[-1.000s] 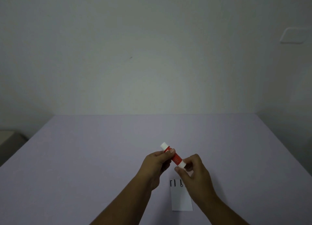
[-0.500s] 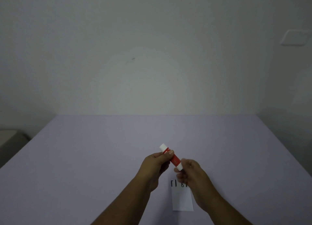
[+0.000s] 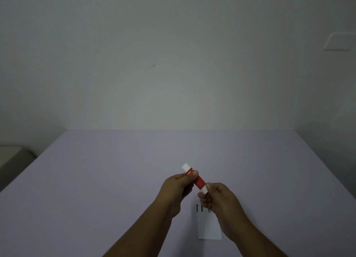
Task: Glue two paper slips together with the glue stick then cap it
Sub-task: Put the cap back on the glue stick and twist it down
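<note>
A red glue stick (image 3: 198, 181) with white ends is held tilted above the table, its far white end pointing up and left. My left hand (image 3: 178, 188) pinches the red barrel near that far end. My right hand (image 3: 217, 198) grips the near white end between thumb and fingers. Below the hands a white paper slip (image 3: 209, 227) with black marks at its top lies flat on the table. My right hand hides part of the slip's top edge. I cannot tell whether it is one slip or two stacked.
The lilac table (image 3: 96, 189) reaches back to a plain pale wall. A dark piece of furniture (image 3: 11, 160) stands beyond the table's left edge. A pale wall plate (image 3: 340, 42) sits high on the right.
My right hand's fingers have closed tighter around the near white end of the glue stick and shifted a little lower. The left hand and the slip stay put.
</note>
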{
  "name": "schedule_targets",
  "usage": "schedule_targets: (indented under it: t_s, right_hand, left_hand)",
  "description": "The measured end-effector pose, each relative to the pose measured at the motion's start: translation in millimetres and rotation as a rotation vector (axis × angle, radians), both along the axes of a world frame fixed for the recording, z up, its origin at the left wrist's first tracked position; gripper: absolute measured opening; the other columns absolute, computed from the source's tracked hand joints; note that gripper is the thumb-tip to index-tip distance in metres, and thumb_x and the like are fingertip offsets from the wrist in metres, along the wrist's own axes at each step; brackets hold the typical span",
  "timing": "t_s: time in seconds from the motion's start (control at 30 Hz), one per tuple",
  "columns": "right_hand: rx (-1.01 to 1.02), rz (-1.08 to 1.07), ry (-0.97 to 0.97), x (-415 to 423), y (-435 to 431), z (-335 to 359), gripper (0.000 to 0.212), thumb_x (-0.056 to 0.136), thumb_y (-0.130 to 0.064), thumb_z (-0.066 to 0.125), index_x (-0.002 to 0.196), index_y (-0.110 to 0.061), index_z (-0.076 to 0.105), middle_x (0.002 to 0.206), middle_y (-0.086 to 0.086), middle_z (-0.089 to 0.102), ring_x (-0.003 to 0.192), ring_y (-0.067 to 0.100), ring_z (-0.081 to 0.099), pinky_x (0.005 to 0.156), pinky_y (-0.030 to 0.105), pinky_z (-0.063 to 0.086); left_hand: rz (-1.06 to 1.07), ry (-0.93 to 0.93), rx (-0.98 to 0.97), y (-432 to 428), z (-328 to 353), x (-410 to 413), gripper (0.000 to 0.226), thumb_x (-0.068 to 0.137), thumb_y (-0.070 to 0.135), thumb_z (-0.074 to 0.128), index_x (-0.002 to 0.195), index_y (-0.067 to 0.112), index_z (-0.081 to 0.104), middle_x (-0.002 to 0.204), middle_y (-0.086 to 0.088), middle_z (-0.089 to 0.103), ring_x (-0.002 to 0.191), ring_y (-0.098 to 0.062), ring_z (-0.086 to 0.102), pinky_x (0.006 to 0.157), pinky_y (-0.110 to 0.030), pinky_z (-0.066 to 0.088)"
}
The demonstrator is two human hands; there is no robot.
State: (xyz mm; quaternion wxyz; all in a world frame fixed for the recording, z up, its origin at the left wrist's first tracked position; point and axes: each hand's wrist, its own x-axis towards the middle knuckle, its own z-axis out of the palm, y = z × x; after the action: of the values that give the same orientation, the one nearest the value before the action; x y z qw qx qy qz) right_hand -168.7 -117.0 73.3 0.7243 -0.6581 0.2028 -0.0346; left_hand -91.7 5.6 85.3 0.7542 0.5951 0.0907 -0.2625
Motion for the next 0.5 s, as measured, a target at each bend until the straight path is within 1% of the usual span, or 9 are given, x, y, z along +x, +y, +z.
schedule_targets:
  t_s: [0.07, 0.13, 0.17, 0.2, 0.27, 0.3, 0.33, 0.43, 0.5]
  right_hand:
    - [-0.22, -0.001, -0.068, -2.9, -0.1, -2.8, 0.006, 0.087, -0.033, 0.059, 0.086, -0.027, 0.056, 0.084, -0.001, 0.069, 0.078, 0.017, 0.064, 0.063, 0.022, 0.049]
    - [-0.345, -0.001, -0.093, -2.7, -0.9, -4.8, 0.015, 0.082, -0.029, 0.066, 0.083, -0.028, 0.051, 0.083, -0.004, 0.063, 0.075, 0.014, 0.062, 0.057, 0.017, 0.048]
    - [-0.341, 0.005, -0.086, -2.0, -1.3, -4.7, 0.017, 0.081, -0.028, 0.067, 0.084, -0.027, 0.05, 0.084, -0.002, 0.063, 0.074, 0.015, 0.061, 0.057, 0.017, 0.048]
    - [-0.27, 0.009, -0.067, -0.7, -1.2, -3.7, 0.015, 0.082, -0.029, 0.066, 0.086, -0.026, 0.051, 0.085, 0.001, 0.064, 0.075, 0.017, 0.061, 0.059, 0.02, 0.05]
    - [-0.041, 0.033, -0.006, 1.4, -1.2, -2.4, 0.013, 0.089, -0.034, 0.057, 0.093, -0.021, 0.056, 0.089, 0.008, 0.07, 0.077, 0.021, 0.063, 0.067, 0.029, 0.052]
    - [0.009, 0.034, 0.012, 1.0, -1.9, -3.3, 0.017, 0.091, -0.035, 0.052, 0.095, -0.02, 0.057, 0.086, 0.009, 0.072, 0.075, 0.021, 0.065, 0.068, 0.03, 0.053]
    - [-0.02, 0.042, 0.01, 0.5, -2.3, -4.0, 0.019, 0.092, -0.036, 0.049, 0.094, -0.02, 0.059, 0.082, 0.006, 0.074, 0.074, 0.019, 0.066, 0.066, 0.028, 0.053]
    - [-0.314, 0.031, -0.075, -0.9, -2.3, -7.0, 0.007, 0.088, -0.034, 0.056, 0.086, -0.028, 0.054, 0.079, -0.004, 0.069, 0.073, 0.012, 0.064, 0.059, 0.018, 0.048]
    - [-0.493, 0.028, -0.096, 0.3, -1.0, -9.9, 0.016, 0.085, -0.03, 0.062, 0.082, -0.03, 0.047, 0.081, -0.009, 0.06, 0.071, 0.011, 0.06, 0.053, 0.013, 0.045]
  left_hand:
    - [0.002, 0.001, 0.005, -1.8, -0.9, -0.9, 0.028, 0.075, 0.027, 0.076, 0.094, 0.01, 0.066, 0.101, -0.01, 0.069, 0.097, -0.021, 0.064, 0.069, -0.019, 0.051]
    - [0.001, 0.002, 0.009, -2.3, -1.0, -1.4, 0.031, 0.075, 0.027, 0.076, 0.097, 0.008, 0.066, 0.103, -0.011, 0.069, 0.098, -0.023, 0.064, 0.072, -0.021, 0.051]
    - [0.0, 0.003, 0.01, -2.3, -1.1, -1.3, 0.032, 0.075, 0.027, 0.076, 0.097, 0.007, 0.066, 0.103, -0.011, 0.069, 0.099, -0.023, 0.064, 0.073, -0.022, 0.051]
    - [-0.001, 0.002, 0.01, -1.8, -1.0, -1.0, 0.031, 0.075, 0.027, 0.076, 0.097, 0.008, 0.066, 0.103, -0.011, 0.068, 0.099, -0.022, 0.064, 0.073, -0.021, 0.051]
    - [-0.006, -0.001, 0.016, -0.6, -0.9, 0.1, 0.03, 0.076, 0.028, 0.075, 0.097, 0.009, 0.065, 0.103, -0.009, 0.068, 0.098, -0.02, 0.063, 0.071, -0.02, 0.05]
    - [-0.008, -0.003, 0.022, -0.4, -1.2, 0.4, 0.033, 0.075, 0.029, 0.075, 0.099, 0.008, 0.065, 0.103, -0.009, 0.068, 0.098, -0.02, 0.063, 0.071, -0.019, 0.05]
    - [-0.006, -0.004, 0.027, -0.7, -1.8, 0.3, 0.036, 0.075, 0.029, 0.076, 0.101, 0.006, 0.065, 0.103, -0.009, 0.068, 0.098, -0.02, 0.063, 0.071, -0.02, 0.05]
    - [-0.001, -0.001, 0.042, -2.5, -3.4, -0.1, 0.041, 0.075, 0.029, 0.076, 0.105, 0.004, 0.064, 0.102, -0.009, 0.068, 0.098, -0.021, 0.064, 0.077, -0.023, 0.049]
    - [-0.01, 0.004, 0.06, -3.1, -5.0, 0.1, 0.041, 0.075, 0.03, 0.076, 0.105, 0.005, 0.065, 0.102, -0.008, 0.069, 0.098, -0.02, 0.064, 0.08, -0.025, 0.049]
